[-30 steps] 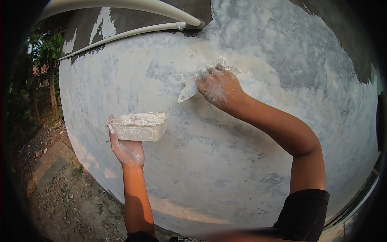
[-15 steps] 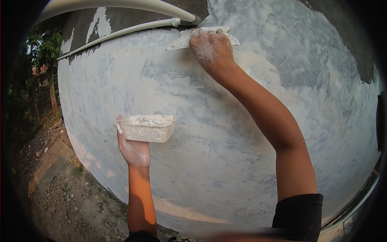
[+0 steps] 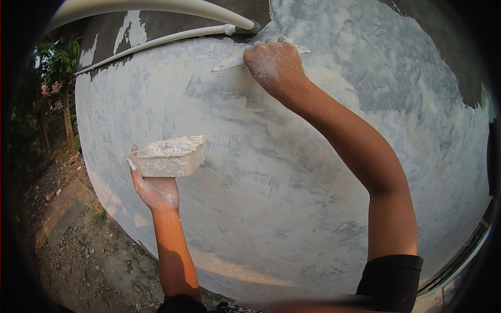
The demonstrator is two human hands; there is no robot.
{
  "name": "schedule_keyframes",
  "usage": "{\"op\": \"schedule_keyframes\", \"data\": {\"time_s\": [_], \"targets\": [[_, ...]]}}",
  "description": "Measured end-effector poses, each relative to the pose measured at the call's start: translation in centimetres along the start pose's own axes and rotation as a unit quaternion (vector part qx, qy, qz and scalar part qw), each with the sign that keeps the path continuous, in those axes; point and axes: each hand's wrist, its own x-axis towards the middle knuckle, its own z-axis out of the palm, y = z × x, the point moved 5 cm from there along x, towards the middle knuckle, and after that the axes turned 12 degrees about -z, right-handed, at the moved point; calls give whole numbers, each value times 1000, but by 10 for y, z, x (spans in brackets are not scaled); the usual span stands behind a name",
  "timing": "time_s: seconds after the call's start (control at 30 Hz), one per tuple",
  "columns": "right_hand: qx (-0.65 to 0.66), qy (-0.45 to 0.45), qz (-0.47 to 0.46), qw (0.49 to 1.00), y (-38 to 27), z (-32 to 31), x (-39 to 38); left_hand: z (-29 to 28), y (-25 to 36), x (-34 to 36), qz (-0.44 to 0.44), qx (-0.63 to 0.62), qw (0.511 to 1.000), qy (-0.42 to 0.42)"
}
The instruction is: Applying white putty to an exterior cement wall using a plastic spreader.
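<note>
My right hand (image 3: 275,68) is closed around a flat, wide putty knife (image 3: 230,62) smeared with white filler. Its blade lies close against the wall (image 3: 292,198), just below the pipe ends; its handle is hidden by my fist. Lower and to the left, my left hand (image 3: 158,192) holds up a small rectangular plastic tub (image 3: 175,163) from below, its thumb at the tub's left end. White paste crusts the tub's rim and sides. White dust and paste cover both hands. Patchy white and grey filler coats the wall.
A thick white pipe (image 3: 172,6) and a thinner one (image 3: 156,41) run across the upper left. Bare dark patches (image 3: 449,57) show on the wall at upper right. Rubble-strewn ground (image 3: 99,261) and trees (image 3: 65,99) lie to the left.
My left hand has moved left and slightly up with the tub, which is now more tilted. The putty knife has tipped, so less of its blade shows; my right elbow has shifted right.
</note>
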Motion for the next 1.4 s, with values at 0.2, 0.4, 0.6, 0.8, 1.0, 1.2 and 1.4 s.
{"op": "schedule_keyframes", "data": {"time_s": [0.2, 0.4, 0.6, 0.8, 1.0, 1.2, 1.4], "targets": [[13, -29, -101, 994, -70, 24, -42, -16, 6, 2, 27, -8, 999, 25], [145, -172, -134, 965, -97, -6, -65, -30, 35, 2, 43, 10, 999, 9], [48, -104, 141, 983, 27, -55, -47, -22, 26, 1, 30, 3, 999, -37], [15, 111, 251, 962, 120, -76, -23, -8, 10, -4, -11, 19, 997, -71], [248, 197, 230, 920, 166, -52, 6, -1, -11, 1, -31, 57, 989, -129], [83, 229, 189, 951, 157, -53, 37, 20, -42, 3, -52, 83, 978, -184], [-151, 248, 75, 954, 173, -6, 75, 39, -62, 13, -40, 98, 970, -219]]}}
